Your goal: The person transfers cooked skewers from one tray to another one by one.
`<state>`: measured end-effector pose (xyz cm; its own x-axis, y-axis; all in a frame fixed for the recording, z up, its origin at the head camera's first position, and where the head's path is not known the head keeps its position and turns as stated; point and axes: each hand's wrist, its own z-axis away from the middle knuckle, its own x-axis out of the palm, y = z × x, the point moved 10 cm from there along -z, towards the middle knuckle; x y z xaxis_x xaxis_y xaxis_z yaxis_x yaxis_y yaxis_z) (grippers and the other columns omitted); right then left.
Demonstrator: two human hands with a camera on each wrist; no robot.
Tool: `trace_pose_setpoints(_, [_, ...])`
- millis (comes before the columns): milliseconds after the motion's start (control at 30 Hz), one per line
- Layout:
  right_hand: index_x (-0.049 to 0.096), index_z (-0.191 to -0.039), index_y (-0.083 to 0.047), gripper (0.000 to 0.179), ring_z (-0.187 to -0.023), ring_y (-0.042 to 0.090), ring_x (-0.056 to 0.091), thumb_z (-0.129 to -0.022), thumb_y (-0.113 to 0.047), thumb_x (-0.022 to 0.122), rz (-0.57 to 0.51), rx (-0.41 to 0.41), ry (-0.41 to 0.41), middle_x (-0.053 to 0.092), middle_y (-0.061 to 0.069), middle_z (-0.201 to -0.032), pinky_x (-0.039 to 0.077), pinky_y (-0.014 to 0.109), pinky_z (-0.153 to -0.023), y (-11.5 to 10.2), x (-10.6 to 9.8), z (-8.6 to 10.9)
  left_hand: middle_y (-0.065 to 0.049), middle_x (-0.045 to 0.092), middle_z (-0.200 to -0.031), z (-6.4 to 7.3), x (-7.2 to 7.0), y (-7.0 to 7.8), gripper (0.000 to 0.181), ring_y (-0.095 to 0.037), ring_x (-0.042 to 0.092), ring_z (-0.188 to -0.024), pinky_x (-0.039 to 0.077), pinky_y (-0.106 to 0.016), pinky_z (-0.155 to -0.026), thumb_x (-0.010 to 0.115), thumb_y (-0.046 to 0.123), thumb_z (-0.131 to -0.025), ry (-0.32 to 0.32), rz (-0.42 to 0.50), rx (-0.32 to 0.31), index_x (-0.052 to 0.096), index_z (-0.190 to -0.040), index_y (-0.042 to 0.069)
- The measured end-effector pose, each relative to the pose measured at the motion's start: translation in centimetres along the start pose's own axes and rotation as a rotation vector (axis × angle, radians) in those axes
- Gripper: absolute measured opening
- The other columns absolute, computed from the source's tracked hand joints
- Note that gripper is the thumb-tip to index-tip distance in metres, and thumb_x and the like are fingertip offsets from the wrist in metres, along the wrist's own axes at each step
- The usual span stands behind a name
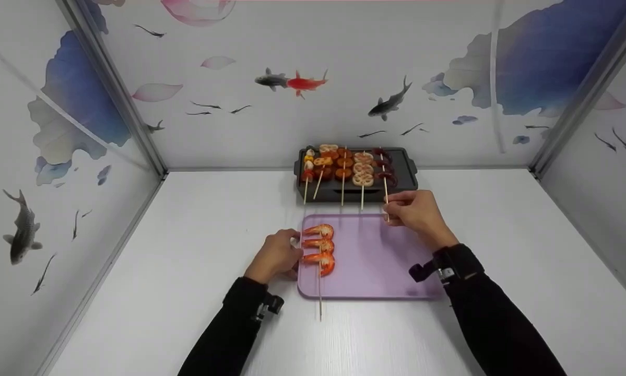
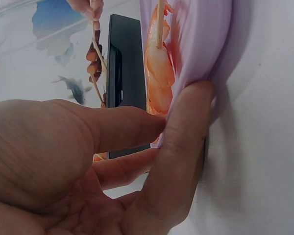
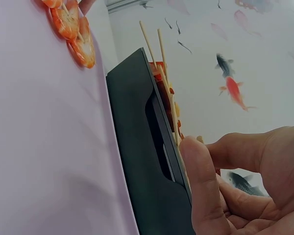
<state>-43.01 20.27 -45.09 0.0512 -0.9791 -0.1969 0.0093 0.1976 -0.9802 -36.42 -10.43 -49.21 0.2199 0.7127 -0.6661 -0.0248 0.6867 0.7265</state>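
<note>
My left hand (image 1: 279, 254) pinches the left rim of a lilac tray (image 1: 375, 266); in the left wrist view the thumb and fingers (image 2: 181, 132) lie on either side of that rim. A shrimp skewer (image 1: 320, 250) with three orange shrimps lies along the tray's left side, its stick reaching past the front edge. My right hand (image 1: 414, 214) pinches the lower stick of the rightmost skewer, which carries dark reddish-brown pieces (image 1: 385, 167). Those pieces are over the right part of a black grill plate (image 1: 405, 180). The right fingertips (image 3: 198, 152) show near the grill's front side in the right wrist view.
On the grill, left of the held skewer, are a lotus root skewer (image 1: 363, 169), a skewer of round orange-brown slices (image 1: 344, 167) and mixed skewers (image 1: 308, 166). Their sticks overhang the front. A printed wall (image 1: 229, 136) stands behind the white table (image 1: 203, 224).
</note>
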Motion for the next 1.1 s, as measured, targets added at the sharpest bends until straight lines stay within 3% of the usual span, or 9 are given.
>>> trace_pose_setpoints(233, [0.064, -0.122, 0.012, 0.035, -0.074, 0.02, 0.074, -0.09, 0.0, 0.07, -0.031, 0.005, -0.007, 0.067, 0.024, -0.103, 0.063, 0.036, -0.072, 0.6, 0.4, 1.2, -0.008, 0.068, -0.085, 0.0, 0.1, -0.2, 0.045, -0.022, 0.07, -0.066, 0.059, -0.034, -0.052, 0.062, 0.009, -0.094, -0.009, 0.031, -0.014, 0.056, -0.138, 0.001])
trace_pose_setpoints(400, [0.068, -0.118, 0.007, 0.029, -0.075, 0.022, 0.074, -0.09, -0.002, 0.072, -0.009, -0.012, 0.0, 0.068, 0.022, -0.102, 0.063, 0.037, -0.07, 0.6, 0.5, 2.2, -0.008, 0.068, -0.085, 0.1, 0.0, 0.1, 0.045, -0.02, 0.07, -0.067, 0.058, -0.031, -0.052, 0.063, 0.009, -0.094, 0.001, 0.003, 0.005, 0.057, -0.137, 0.0])
trace_pose_setpoints(633, [0.064, -0.123, 0.012, 0.036, -0.072, 0.022, 0.074, -0.09, 0.001, 0.072, -0.04, -0.023, -0.015, 0.066, 0.023, -0.101, 0.063, 0.038, -0.07, 0.3, 0.8, 3.4, -0.008, 0.068, -0.085, 0.1, -0.1, 0.2, 0.046, -0.019, 0.069, -0.067, 0.057, -0.03, -0.053, 0.063, 0.01, -0.093, 0.009, -0.012, 0.02, 0.057, -0.137, -0.001])
trace_pose_setpoints(900, [0.067, -0.119, 0.008, 0.031, -0.074, 0.022, 0.073, -0.089, 0.0, 0.074, -0.064, -0.02, -0.035, 0.065, 0.023, -0.101, 0.063, 0.039, -0.072, 0.0, 1.4, 4.5, -0.006, 0.069, -0.088, 0.0, -0.4, 0.4, 0.047, -0.017, 0.065, -0.077, 0.056, -0.033, -0.077, 0.065, 0.013, -0.092, 0.032, -0.104, 0.032, 0.059, -0.137, 0.0])
trace_pose_setpoints(1100, [0.067, -0.118, 0.009, 0.032, -0.072, 0.024, 0.073, -0.089, -0.001, 0.075, -0.044, -0.03, -0.053, 0.065, 0.024, -0.101, 0.063, 0.04, -0.069, 0.4, 1.7, 5.2, -0.007, 0.068, -0.089, 0.0, -0.2, 0.1, 0.046, -0.016, 0.066, -0.073, 0.056, -0.029, -0.065, 0.065, 0.014, -0.095, 0.012, -0.072, -0.003, 0.057, -0.139, 0.002])
